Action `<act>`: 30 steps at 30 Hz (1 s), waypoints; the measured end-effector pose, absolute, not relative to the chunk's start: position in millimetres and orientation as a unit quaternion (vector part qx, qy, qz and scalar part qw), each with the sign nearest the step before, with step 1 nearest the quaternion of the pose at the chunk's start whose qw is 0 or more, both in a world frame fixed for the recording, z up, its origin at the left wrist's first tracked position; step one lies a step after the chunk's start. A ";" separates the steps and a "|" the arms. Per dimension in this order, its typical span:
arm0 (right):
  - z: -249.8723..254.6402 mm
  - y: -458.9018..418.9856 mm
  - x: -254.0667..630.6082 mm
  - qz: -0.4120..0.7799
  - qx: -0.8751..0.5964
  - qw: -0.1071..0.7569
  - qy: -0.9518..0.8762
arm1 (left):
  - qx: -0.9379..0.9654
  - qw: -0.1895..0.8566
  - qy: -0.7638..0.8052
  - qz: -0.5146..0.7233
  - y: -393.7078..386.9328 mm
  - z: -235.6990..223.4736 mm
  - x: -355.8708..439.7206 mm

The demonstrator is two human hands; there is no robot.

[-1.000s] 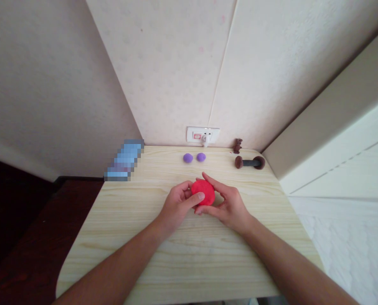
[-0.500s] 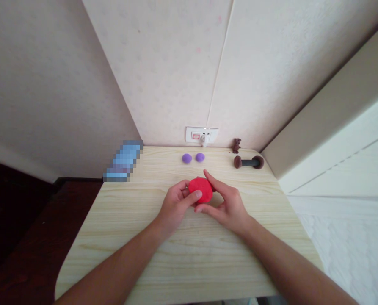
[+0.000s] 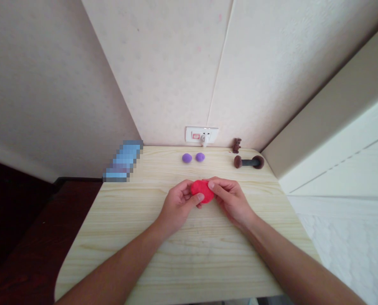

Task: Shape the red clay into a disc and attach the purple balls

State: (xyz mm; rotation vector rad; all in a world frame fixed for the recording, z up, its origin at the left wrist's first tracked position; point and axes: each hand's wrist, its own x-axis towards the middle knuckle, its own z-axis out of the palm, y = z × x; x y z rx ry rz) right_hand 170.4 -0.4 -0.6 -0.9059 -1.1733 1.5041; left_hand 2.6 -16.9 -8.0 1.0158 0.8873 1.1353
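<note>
A flat, roundish red disc that looks like modelling clay is held between both hands above the wooden table. My left hand grips its left and lower side, thumb on top and fingers underneath. On the right edge, my right hand pinches it, the thumb lying on the upper face and the fingers behind. Beyond the hands, two small purple lumps lie side by side, the left lump and the right lump.
At the back right stand a dumbbell-shaped object with brown ends and a small brown figurine. A blurred blue panel is at the back left corner. A wall socket with a white plug sits behind the table.
My right hand has closed from a spread thumb and fingers to a pinch on the disc's right edge. The disc has tilted slightly; my left hand keeps its hold.
</note>
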 end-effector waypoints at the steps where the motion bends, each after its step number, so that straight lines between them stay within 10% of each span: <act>1: -1.7 -0.3 170.0 0.631 -0.370 0.497 -0.466 | 0.443 0.636 0.388 0.499 -16.5 -8.1 2.5; 18: 0.9 -0.8 172.3 0.660 -0.340 0.510 -0.434 | 0.368 0.684 0.356 0.519 -14.8 -4.8 -0.8; 30: -2.8 -7.0 172.0 0.388 -0.342 0.478 -0.710 | 0.316 0.709 0.338 0.532 -13.4 -3.1 -2.0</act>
